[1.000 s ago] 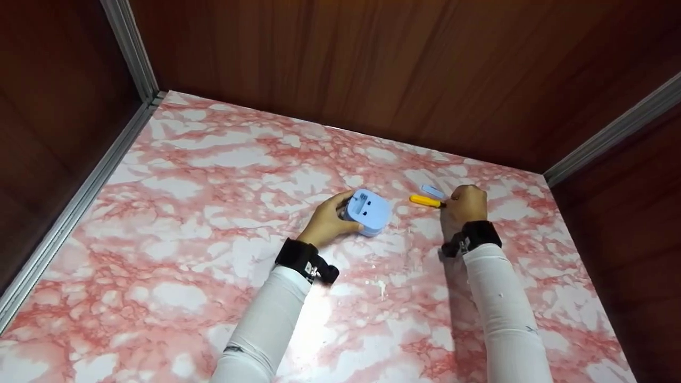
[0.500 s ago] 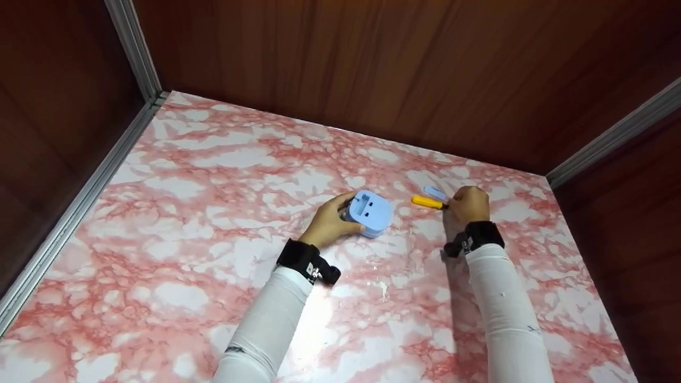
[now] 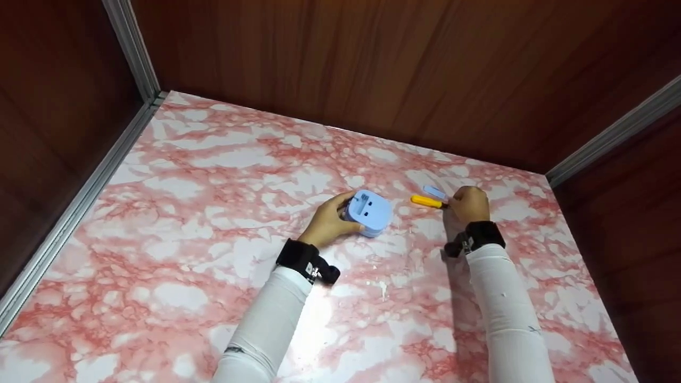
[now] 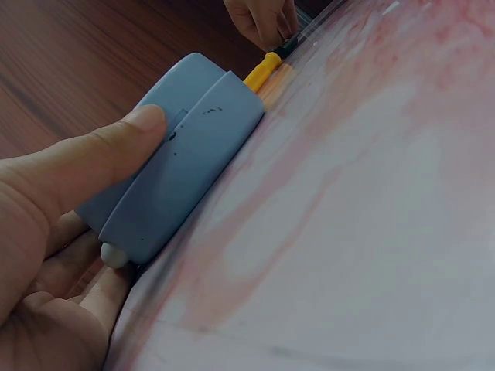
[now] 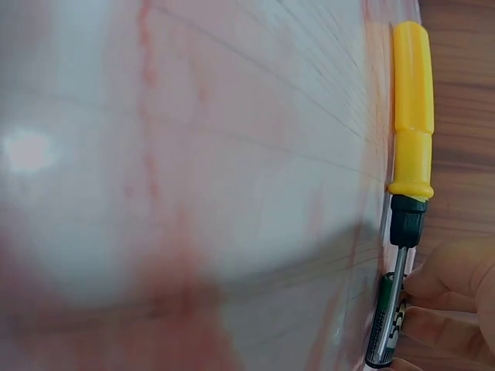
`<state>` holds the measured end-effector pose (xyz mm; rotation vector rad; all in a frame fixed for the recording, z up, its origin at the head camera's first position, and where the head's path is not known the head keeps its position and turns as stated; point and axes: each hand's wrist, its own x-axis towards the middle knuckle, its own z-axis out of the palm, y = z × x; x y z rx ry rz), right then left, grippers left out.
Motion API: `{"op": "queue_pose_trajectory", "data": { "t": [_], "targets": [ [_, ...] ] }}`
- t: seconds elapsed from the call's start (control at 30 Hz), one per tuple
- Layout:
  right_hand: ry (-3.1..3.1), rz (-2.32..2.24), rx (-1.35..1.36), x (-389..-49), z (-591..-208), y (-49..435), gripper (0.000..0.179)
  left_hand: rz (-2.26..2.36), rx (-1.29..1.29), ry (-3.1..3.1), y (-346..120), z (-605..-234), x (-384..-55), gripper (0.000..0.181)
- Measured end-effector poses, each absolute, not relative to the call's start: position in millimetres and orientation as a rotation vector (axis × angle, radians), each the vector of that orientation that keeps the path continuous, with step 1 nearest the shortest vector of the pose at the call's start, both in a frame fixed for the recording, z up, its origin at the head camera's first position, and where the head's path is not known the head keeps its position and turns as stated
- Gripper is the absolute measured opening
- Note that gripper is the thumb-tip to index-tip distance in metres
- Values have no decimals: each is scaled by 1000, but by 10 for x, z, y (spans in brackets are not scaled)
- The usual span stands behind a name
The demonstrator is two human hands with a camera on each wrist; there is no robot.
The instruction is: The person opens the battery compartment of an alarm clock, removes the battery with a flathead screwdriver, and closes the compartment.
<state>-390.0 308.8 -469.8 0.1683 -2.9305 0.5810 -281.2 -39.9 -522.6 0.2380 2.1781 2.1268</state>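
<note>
My left hand [image 3: 331,223] grips a light-blue rounded plastic device [image 3: 376,214], thumb on one side and fingers on the other. An open compartment and two small dark holes show on its upper face. In the left wrist view, the device [image 4: 197,166] is tilted close to the tabletop. My right hand [image 3: 468,205] is low over the table beside a yellow-handled screwdriver [image 3: 425,201]. From the right wrist view, its fingers [image 5: 445,328] pinch a dark green battery [image 5: 383,328]; the screwdriver's shaft [image 5: 397,297] passes in front of it. A small light-blue cover [image 3: 435,192] lies behind the screwdriver.
Pink-and-white marbled sheeting covers the table [image 3: 213,223]. A dark wood panel [image 3: 346,64] rises along the back, with more panels and metal rails [image 3: 69,202] at the sides. Each wrist wears a black band [image 3: 298,255] with a camera.
Both hands stay nearly in place. The right hand's fingers shift slightly by the screwdriver; the device remains in the left hand.
</note>
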Motion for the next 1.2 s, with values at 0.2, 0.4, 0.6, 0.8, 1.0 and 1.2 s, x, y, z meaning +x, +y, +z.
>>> {"op": "queue_pose_trajectory", "data": {
  "t": [0.2,0.4,0.6,0.8,1.0,1.2],
  "targets": [
    [-2938,564,164,-3877,-4684,3098,18,2139,224,2148,-389,-5231,-2808,91],
    [-2935,563,162,-3860,-4668,3103,17,2129,233,2152,-389,-5235,-2802,91],
    [-2926,569,145,-3856,-4667,3104,17,2094,252,2202,-382,-5240,-2815,91],
    [-2928,589,131,-3821,-4636,3099,17,2101,251,2182,-374,-5238,-2815,91],
    [-2934,623,101,-3767,-4588,3049,19,2111,229,2151,-383,-5229,-2809,91],
    [-2893,656,211,-3749,-4542,2891,22,2121,222,2156,-401,-5232,-2810,91]
  ]
}}
